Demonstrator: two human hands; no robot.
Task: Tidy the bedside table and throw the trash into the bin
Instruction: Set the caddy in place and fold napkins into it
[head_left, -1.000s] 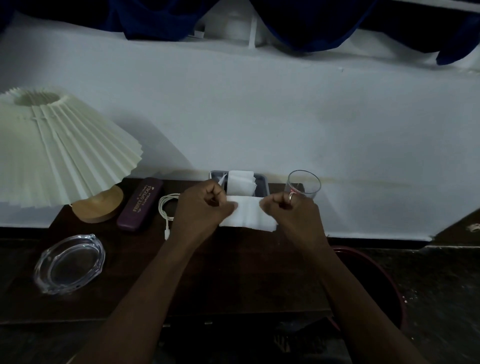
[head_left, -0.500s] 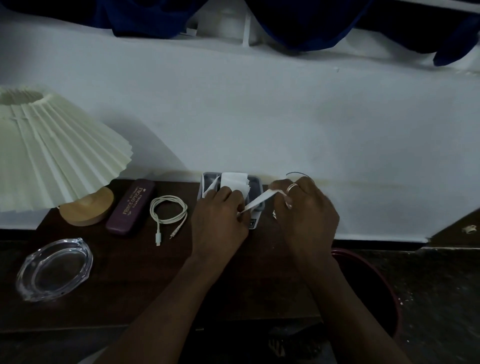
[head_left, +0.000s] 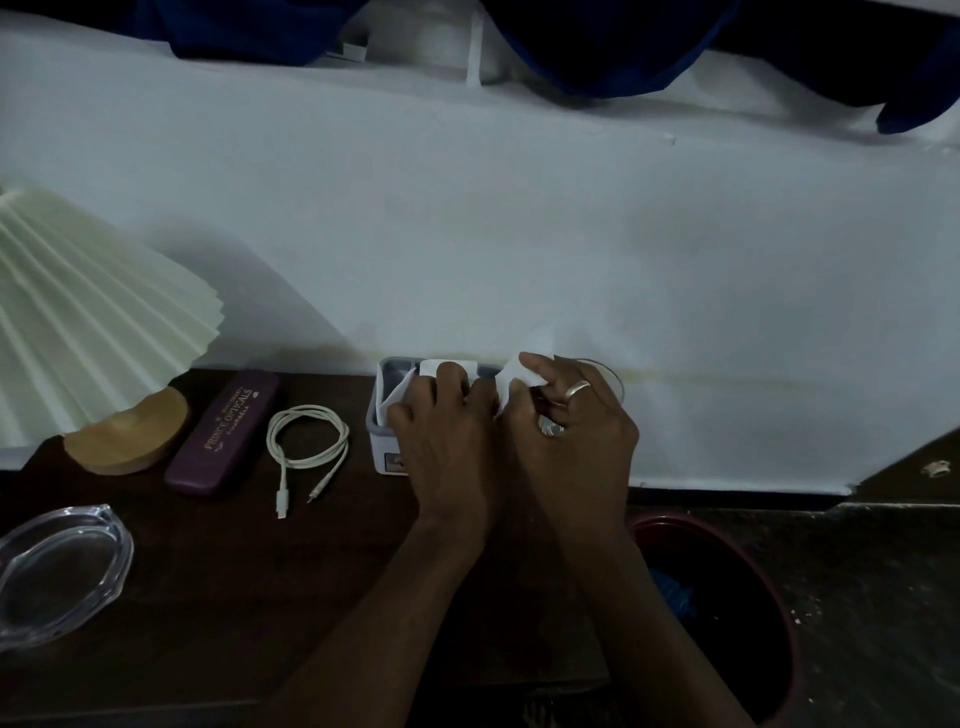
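Both hands work over a small grey tissue box at the back of the dark wooden bedside table. My left hand presses down on the white tissue in the box, fingers curled over it. My right hand, with a ring, pinches the tissue's other end, which sticks up above the fingers. A dark red bin stands on the floor to the right of the table, something blue inside. A drinking glass is mostly hidden behind my right hand.
A pleated cream lamp shade on a wooden base stands at the left. A purple glasses case and a coiled white cable lie beside it. A glass ashtray sits near the front left edge. A white wall backs the table.
The folded tissue was stretched between both hands in front of the box. Both hands have moved to the box and push the tissue down into it.
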